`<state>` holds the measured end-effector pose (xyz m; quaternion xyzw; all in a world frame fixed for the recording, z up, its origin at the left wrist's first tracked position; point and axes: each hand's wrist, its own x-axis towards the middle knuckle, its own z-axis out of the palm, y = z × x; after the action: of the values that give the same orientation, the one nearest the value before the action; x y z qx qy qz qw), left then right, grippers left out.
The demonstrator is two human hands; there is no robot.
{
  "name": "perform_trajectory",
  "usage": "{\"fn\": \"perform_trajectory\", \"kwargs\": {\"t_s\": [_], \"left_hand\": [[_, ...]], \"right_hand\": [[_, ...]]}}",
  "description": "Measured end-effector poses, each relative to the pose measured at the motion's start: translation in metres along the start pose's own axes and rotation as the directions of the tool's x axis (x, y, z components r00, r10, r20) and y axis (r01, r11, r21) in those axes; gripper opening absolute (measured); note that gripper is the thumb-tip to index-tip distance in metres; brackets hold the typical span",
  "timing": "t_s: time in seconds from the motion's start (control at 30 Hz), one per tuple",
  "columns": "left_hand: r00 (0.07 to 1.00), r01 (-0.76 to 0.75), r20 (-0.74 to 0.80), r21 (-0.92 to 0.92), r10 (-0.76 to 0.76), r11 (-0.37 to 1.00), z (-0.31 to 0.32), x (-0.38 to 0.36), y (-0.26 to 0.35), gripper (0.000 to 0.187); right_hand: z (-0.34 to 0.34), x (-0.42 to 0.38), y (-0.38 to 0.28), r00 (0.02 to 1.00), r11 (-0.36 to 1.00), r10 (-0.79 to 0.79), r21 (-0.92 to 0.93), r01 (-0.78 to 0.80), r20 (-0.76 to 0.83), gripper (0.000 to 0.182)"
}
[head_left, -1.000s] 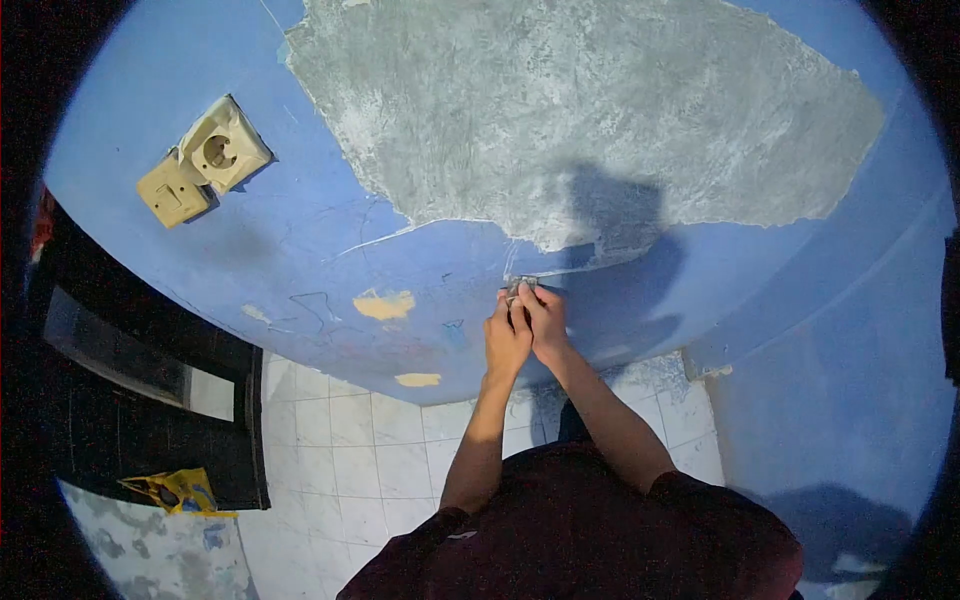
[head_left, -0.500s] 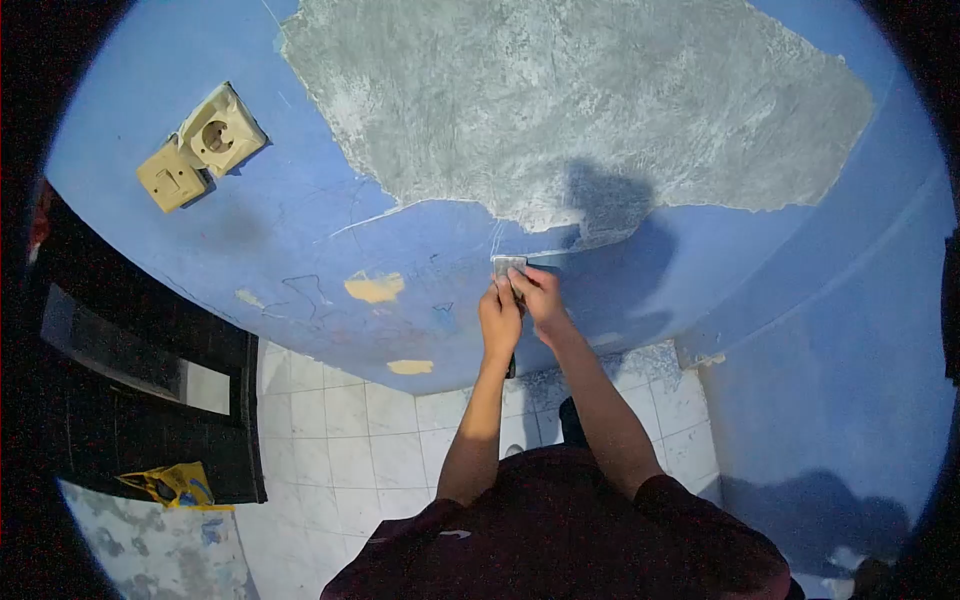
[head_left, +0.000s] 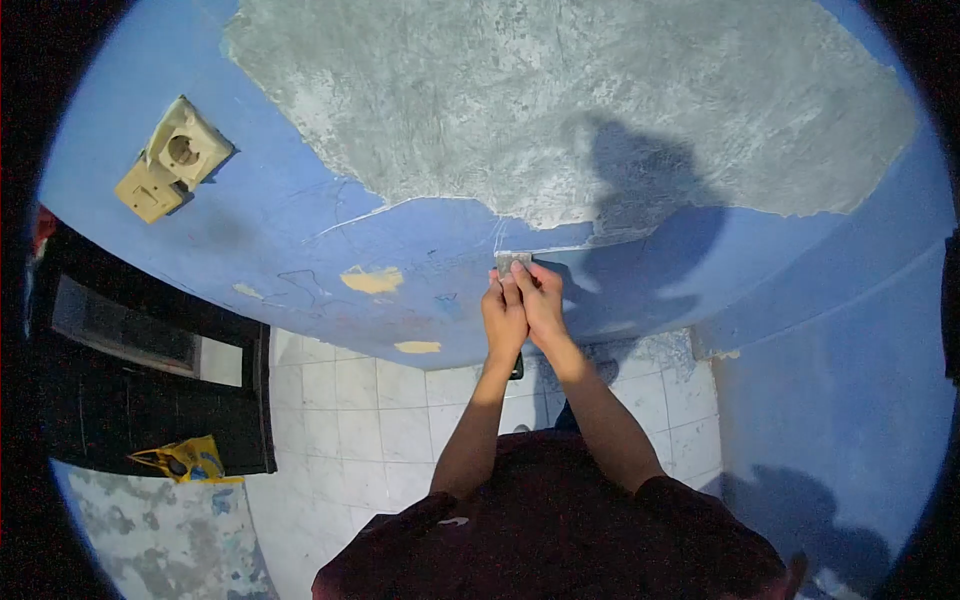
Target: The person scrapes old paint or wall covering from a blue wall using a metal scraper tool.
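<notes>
Two hands on one tool here: the left hand (head_left: 503, 322) and the right hand (head_left: 543, 305) are pressed side by side, both wrapped around a small flat metal scraper (head_left: 512, 261). Each grip is closed tight on it, fingers stacked up the blade, and the dark handle end (head_left: 516, 366) pokes out just below the left wrist. The blade's top edge sits flat against the blue painted wall (head_left: 300, 215), right at the lower edge of the one big bare grey plaster patch (head_left: 560, 100) where the paint is off.

Counting the rest: two cream wall fittings, a round socket (head_left: 186, 148) and a square switch plate (head_left: 148, 190), touching each other, way off to the upper left. Three small yellowish chipped spots (head_left: 372, 279) in the paint left of the hands, the nearest still well apart from them. One dark cabinet (head_left: 140, 390) along the left edge, one crumpled yellow bag (head_left: 182, 460) at its foot, and white tiled floor (head_left: 380, 420) under the arms.

Room-wise, the paint line runs ragged left and right of the blade, with open blue wall on both sides and below. A second blue wall (head_left: 840, 380) meets this one at a corner on the right, well clear of the elbows.
</notes>
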<state>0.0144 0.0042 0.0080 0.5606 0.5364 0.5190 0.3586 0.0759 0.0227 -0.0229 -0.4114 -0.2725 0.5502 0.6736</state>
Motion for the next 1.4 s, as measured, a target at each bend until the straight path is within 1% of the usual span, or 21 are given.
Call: {"fn": "perform_trajectory", "kwargs": {"t_s": [0.03, 0.07, 0.13, 0.17, 0.23, 0.27, 0.33, 0.4, 0.5, 0.6, 0.67, 0.8, 0.87, 0.97, 1.0, 1.13, 1.2, 1.23, 1.3, 1.37, 1.4], "left_hand": [[1.0, -0.021, -0.018, -0.052, 0.02, 0.998, 0.003, 0.003, 0.002, 0.04], [1.0, -0.009, -0.017, -0.049, 0.009, 0.999, 0.004, 0.005, 0.001, 0.04], [0.995, 0.098, 0.012, -0.022, -0.098, 0.995, 0.007, 0.005, -0.003, 0.041], [0.993, 0.114, 0.01, -0.02, -0.114, 0.993, 0.01, 0.003, -0.002, 0.041], [0.996, 0.077, -0.041, 0.005, -0.077, 0.997, 0.015, 0.001, 0.003, 0.039], [0.996, 0.085, -0.043, 0.013, -0.084, 0.996, 0.019, 0.002, 0.004, 0.039], [0.995, -0.082, -0.071, -0.147, 0.072, 0.986, 0.027, 0.005, 0.005, 0.039], [0.999, -0.045, -0.027, -0.138, 0.042, 0.989, 0.027, 0.006, 0.003, 0.038], [0.998, -0.06, -0.037, -0.188, 0.054, 0.98, 0.029, 0.006, -0.002, 0.037], [0.996, -0.081, -0.06, -0.135, 0.073, 0.987, 0.026, 0.004, -0.009, 0.037], [0.993, -0.102, -0.066, -0.153, 0.093, 0.983, 0.023, 0.003, -0.013, 0.037], [0.99, -0.141, -0.037, -0.143, 0.137, 0.98, 0.019, 0.002, -0.015, 0.037], [1.0, -0.011, 0.008, -0.147, 0.013, 0.989, 0.018, 0.0, -0.012, 0.038], [0.998, 0.062, -0.011, -0.151, -0.064, 0.987, 0.02, -0.004, 0.007, 0.04], [0.998, 0.059, -0.015, -0.152, -0.062, 0.987, 0.02, -0.005, 0.007, 0.04], [0.991, -0.127, -0.054, -0.135, 0.121, 0.983, 0.022, 0.001, -0.011, 0.041], [0.994, -0.107, -0.018, 0.025, 0.107, 0.994, 0.019, 0.003, -0.022, 0.041], [0.999, -0.015, -0.045, -0.022, 0.014, 1.0, 0.018, -0.001, -0.003, 0.041], [1.0, 0.014, -0.004, -0.064, -0.014, 0.998, 0.018, 0.0, 0.004, 0.041], [1.0, 0.021, 0.013, -0.111, -0.02, 0.994, 0.021, 0.0, 0.001, 0.041], [1.0, 0.016, 0.004, -0.107, -0.016, 0.994, 0.025, -0.002, -0.007, 0.041]], "right_hand": [[-0.003, 0.007, 0.003, 0.996, 0.992, -0.085, -0.101, 0.081, -0.034, 0.026], [-0.01, 0.013, 0.006, 0.997, 0.992, -0.074, -0.103, 0.07, -0.038, 0.026], [-0.013, 0.01, -0.012, 0.988, 0.921, -0.149, -0.36, 0.152, 0.035, 0.026], [-0.012, 0.008, -0.021, 0.99, 0.921, -0.134, -0.365, 0.137, 0.032, 0.026], [-0.007, 0.004, -0.03, 0.988, 0.962, -0.14, -0.228, 0.15, 0.062, 0.023], [-0.008, 0.005, -0.029, 0.99, 0.964, -0.129, -0.225, 0.14, 0.061, 0.023], [-0.011, 0.01, -0.031, 0.981, 0.974, -0.173, -0.134, 0.184, 0.09, 0.02], [-0.015, 0.011, -0.036, 0.982, 0.973, -0.163, -0.15, 0.176, 0.095, 0.02], [-0.016, 0.011, -0.038, 0.976, 0.963, -0.167, -0.189, 0.191, 0.137, 0.02], [-0.015, 0.01, -0.029, 0.973, 0.962, -0.18, -0.181, 0.204, 0.142, 0.02], [-0.015, 0.009, -0.02, 0.983, 0.953, -0.161, -0.244, 0.179, 0.093, 0.021], [-0.017, 0.006, -0.014, 0.99, 0.966, -0.136, -0.216, 0.142, 0.045, 0.023], [-0.021, 0.006, -0.013, 0.991, 0.938, -0.127, -0.319, 0.136, 0.05, 0.023], [-0.02, 0.007, -0.015, 0.996, 0.956, -0.085, -0.281, 0.083, 0.007, 0.023], [-0.02, 0.006, -0.016, 0.996, 0.956, -0.086, -0.282, 0.086, 0.011, 0.023], [-0.014, 0.005, -0.024, 0.998, 0.979, -0.063, -0.193, 0.062, 0.002, 0.025], [-0.008, 0.0, -0.026, 0.998, 0.988, -0.064, -0.141, 0.063, -0.002, 0.024], [0.0, -0.004, -0.026, 0.996, 0.994, -0.061, -0.092, 0.054, -0.072, 0.024], [-0.006, -0.004, -0.028, 0.984, 0.997, -0.062, -0.06, 0.053, -0.168, 0.023], [-0.014, 0.003, -0.023, 0.992, 0.978, -0.106, -0.186, 0.092, -0.066, 0.023], [-0.015, 0.004, -0.023, 0.993, 0.979, -0.106, -0.181, 0.094, -0.057, 0.023]]}}
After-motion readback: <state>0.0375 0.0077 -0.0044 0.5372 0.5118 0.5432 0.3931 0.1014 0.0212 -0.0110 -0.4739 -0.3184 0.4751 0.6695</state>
